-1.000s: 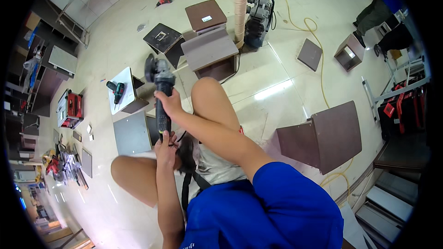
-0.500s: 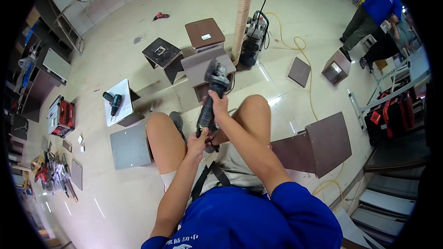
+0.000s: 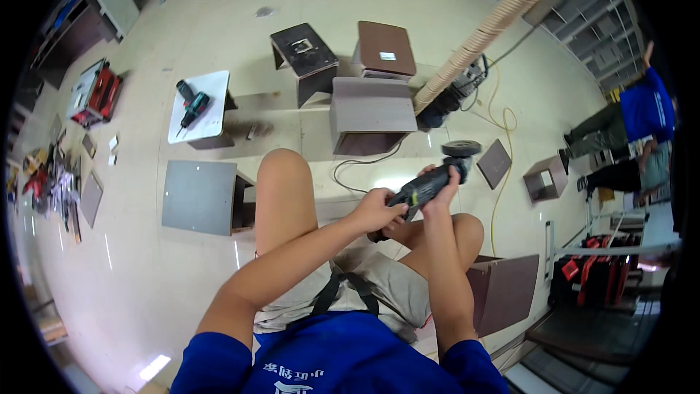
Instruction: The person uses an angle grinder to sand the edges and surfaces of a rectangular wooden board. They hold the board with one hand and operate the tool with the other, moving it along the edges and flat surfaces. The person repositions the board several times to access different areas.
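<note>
Both my hands hold a black angle grinder (image 3: 425, 191) over my lap, slanting up to the right with its disc (image 3: 461, 148) at the far end. My left hand (image 3: 380, 209) is closed round the rear of the body. Near the gear head, my right hand (image 3: 442, 193) wraps the front of the tool; some of its fingers are hidden behind it. The disc touches nothing. Beyond the grinder, a grey-brown wooden stool (image 3: 373, 98) stands on the floor, and a black cord (image 3: 350, 163) runs beside it.
A black-topped stool (image 3: 321, 66) and brown stool (image 3: 385, 38) stand behind. A drill (image 3: 194, 108) lies on a white-topped stool (image 3: 208, 87) at left, near a grey box (image 3: 193, 197). A ribbed hose (image 3: 488, 29) rises by a machine (image 3: 445, 102). People (image 3: 642, 109) stand at right.
The grinder has moved right, away from the grey-brown stool, and its head now points up and right. My hands have moved with it, and the view has turned.
</note>
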